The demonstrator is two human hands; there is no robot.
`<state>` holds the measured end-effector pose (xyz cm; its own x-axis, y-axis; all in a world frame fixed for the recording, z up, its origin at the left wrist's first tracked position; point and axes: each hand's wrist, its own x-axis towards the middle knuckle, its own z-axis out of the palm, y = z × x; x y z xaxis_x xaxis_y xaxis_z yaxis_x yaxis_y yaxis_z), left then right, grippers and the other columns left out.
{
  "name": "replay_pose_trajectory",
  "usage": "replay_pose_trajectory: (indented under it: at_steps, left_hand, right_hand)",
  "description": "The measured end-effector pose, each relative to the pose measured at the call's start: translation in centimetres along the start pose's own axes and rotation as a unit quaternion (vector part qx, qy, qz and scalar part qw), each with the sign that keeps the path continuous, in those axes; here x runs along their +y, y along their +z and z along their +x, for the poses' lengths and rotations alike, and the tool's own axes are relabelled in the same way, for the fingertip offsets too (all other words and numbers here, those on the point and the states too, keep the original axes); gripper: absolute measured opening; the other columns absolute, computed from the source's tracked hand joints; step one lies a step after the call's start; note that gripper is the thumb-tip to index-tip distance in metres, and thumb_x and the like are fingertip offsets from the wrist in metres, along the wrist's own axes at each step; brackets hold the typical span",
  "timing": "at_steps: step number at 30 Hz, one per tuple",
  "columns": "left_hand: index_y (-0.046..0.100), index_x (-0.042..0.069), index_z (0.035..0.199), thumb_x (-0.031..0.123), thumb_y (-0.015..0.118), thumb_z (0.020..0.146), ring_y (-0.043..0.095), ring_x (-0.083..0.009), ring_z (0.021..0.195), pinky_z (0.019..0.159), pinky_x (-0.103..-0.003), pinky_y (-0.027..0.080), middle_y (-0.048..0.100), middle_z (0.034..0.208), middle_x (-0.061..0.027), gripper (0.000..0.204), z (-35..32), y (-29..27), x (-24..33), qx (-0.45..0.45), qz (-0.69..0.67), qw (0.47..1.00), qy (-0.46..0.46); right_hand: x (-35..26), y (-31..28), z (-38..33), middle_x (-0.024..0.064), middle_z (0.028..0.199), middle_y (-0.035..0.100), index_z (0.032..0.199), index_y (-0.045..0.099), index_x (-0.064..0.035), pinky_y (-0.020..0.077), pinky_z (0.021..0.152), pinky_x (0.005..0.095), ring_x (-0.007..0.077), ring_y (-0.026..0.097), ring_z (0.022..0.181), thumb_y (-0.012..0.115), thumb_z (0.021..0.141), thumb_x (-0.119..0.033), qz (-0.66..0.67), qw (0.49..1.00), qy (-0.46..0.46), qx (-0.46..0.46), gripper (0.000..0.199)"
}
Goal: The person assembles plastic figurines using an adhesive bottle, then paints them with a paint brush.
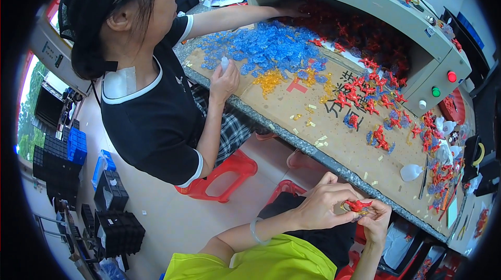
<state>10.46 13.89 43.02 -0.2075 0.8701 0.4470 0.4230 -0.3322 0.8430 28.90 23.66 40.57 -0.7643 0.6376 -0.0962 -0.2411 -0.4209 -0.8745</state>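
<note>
Close to the table's near edge, both my hands hold one small red plastic figure point(358, 205) that has a yellowish see-through part under it. My left hand point(319, 208) pinches it from the left, fingers bent. From the right, my right hand point(377, 221) closes its fingertips on the same piece. Ahead on the cardboard-covered table point(334, 149) lie red figures point(381, 136) with blue see-through parts. A white squeeze bottle point(411, 172) lies to the right of my hands, beside a thin dark tool point(423, 178).
A co-worker point(151, 102) sits at my left, one arm reaching into the grey machine point(443, 76), the other hand holding a small white bottle point(225, 63). Blue parts point(261, 45) and yellow parts point(269, 81) are heaped there. Red stools point(224, 178) stand below; black crates point(120, 233) lie left.
</note>
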Motion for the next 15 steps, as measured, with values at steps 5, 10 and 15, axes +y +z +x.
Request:
replay_pose_trajectory:
  at_steps: [5, 10, 15]
  left_hand:
    - [0.066, 0.009, 0.091, 0.015, 0.075, 0.069, 0.053, -0.0128, 0.073, 0.074, -0.030, 0.029, 0.064, 0.083, 0.0007, 0.024, -0.1, -0.2, -0.1, -0.010, -0.002, 1.000, -0.011]
    - [0.067, 0.010, 0.089, 0.016, 0.076, 0.069, 0.052, -0.0123, 0.071, 0.073, -0.030, 0.029, 0.065, 0.083, 0.0004, 0.023, -0.2, -0.4, 0.0, -0.017, -0.008, 0.999, -0.026]
    - [0.068, 0.009, 0.087, 0.015, 0.077, 0.069, 0.055, -0.0113, 0.072, 0.073, -0.029, 0.030, 0.066, 0.084, -0.0002, 0.021, 0.1, -0.1, -0.1, -0.028, -0.019, 0.999, -0.042]
  right_hand:
    - [0.1, 0.1, 0.0, 0.0197, 0.098, 0.067, 0.107, 0.059, 0.0127, 0.0566, 0.075, 0.0313, 0.0222, 0.068, 0.085, 0.083, 0.066, -0.003, 0.000, 1.000, 0.008, 0.000, 0.050]
    - [0.6, -0.4, 0.0, 0.0211, 0.098, 0.066, 0.108, 0.058, 0.0135, 0.0568, 0.076, 0.0325, 0.0247, 0.067, 0.088, 0.078, 0.069, 0.004, 0.018, 0.999, 0.017, -0.038, 0.045]
    - [0.6, -0.6, -0.2, 0.0226, 0.102, 0.065, 0.110, 0.057, 0.0134, 0.0574, 0.078, 0.0350, 0.0252, 0.067, 0.089, 0.076, 0.070, 0.008, 0.026, 1.000, 0.010, -0.013, 0.045]
